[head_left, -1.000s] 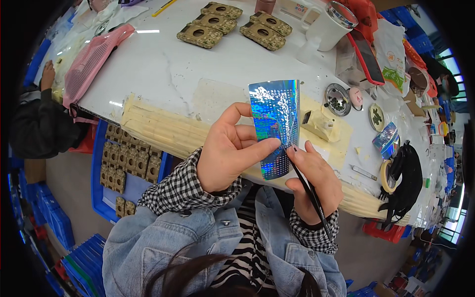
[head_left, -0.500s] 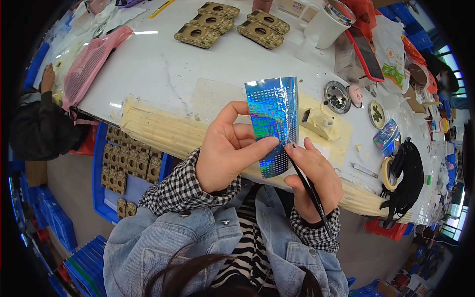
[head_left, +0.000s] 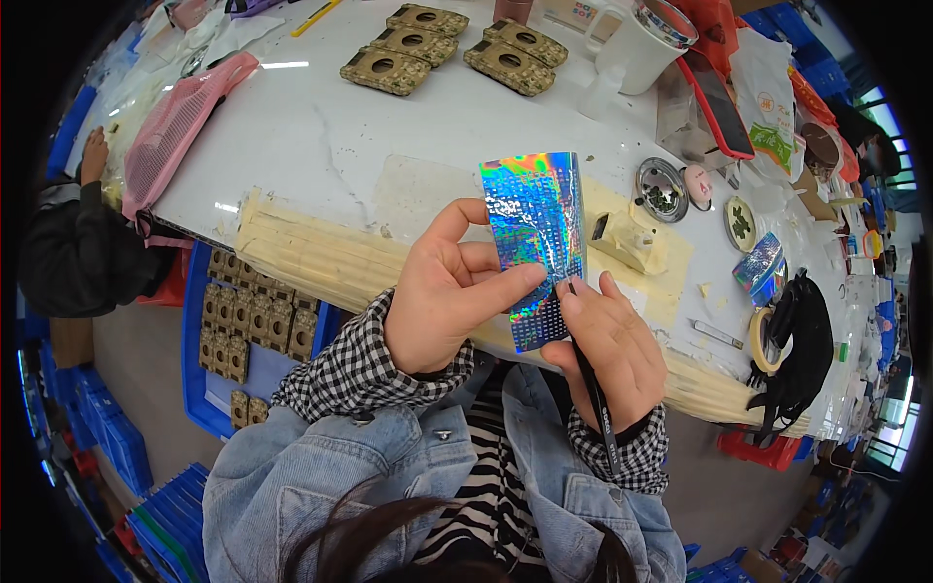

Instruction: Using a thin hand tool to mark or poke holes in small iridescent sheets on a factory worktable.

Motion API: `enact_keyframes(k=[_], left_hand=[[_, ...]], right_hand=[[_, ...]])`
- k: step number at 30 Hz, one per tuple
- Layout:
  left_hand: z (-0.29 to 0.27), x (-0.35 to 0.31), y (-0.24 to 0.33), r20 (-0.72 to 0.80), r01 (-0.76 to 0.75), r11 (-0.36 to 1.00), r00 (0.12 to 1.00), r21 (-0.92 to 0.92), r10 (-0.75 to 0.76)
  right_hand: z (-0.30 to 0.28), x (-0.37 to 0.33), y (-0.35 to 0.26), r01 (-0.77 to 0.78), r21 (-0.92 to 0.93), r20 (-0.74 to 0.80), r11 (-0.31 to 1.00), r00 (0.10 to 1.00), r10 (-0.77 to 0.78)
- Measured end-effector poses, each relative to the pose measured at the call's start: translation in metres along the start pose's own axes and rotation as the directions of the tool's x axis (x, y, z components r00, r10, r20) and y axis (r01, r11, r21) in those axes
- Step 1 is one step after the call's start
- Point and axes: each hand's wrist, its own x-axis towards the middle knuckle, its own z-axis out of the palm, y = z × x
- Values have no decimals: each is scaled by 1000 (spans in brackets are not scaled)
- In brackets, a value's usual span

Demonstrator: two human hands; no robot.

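Observation:
A shiny holographic sheet (head_left: 535, 219) with rows of small printed marks is held up over the table's front edge. Gripping its left side, my left hand (head_left: 447, 296) has the thumb across the front and fingers behind. My right hand (head_left: 617, 355) is closed around slim black tweezers (head_left: 595, 389). Their tips meet the sheet's right side beside my left thumb; whether anything is pinched in them is too small to tell. Behind the sheet, a cream-coloured block (head_left: 630, 243) with a dark end sits on the table.
Camouflage-patterned hulls (head_left: 384, 70) stand at the back, and several more fill a blue tray (head_left: 199, 389) low on the left. To the right are a round metal dish (head_left: 663, 190), a knife (head_left: 717, 333), a tape roll (head_left: 768, 345) and a black bag (head_left: 802, 340). Another person's sleeve (head_left: 87, 243) shows at far left.
The tweezers have turned, their lower end swinging left, and my right hand has shifted slightly left. The sheet has tilted a little, so its reflections changed from blue-green to rainbow.

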Motion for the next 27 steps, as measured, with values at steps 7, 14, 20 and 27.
enact_keyframes(k=[7, 14, 20, 27], left_hand=[[-1, 2, 1, -2, 89, 994, 996, -68, -89], [-1, 2, 3, 8, 129, 984, 992, -121, -129], [-1, 2, -1, -15, 34, 999, 999, -37, -35], [2, -1, 0, 9, -90, 988, 996, 124, 89]], right_hand=[[-1, -1, 1, 59, -59, 22, 996, 998, -58], [-2, -2, 0, 62, -90, 41, 994, 997, -59], [-2, -2, 1, 14, 1, 35, 1000, 999, -15], [-2, -2, 0, -11, 13, 6, 1000, 1000, 10]])
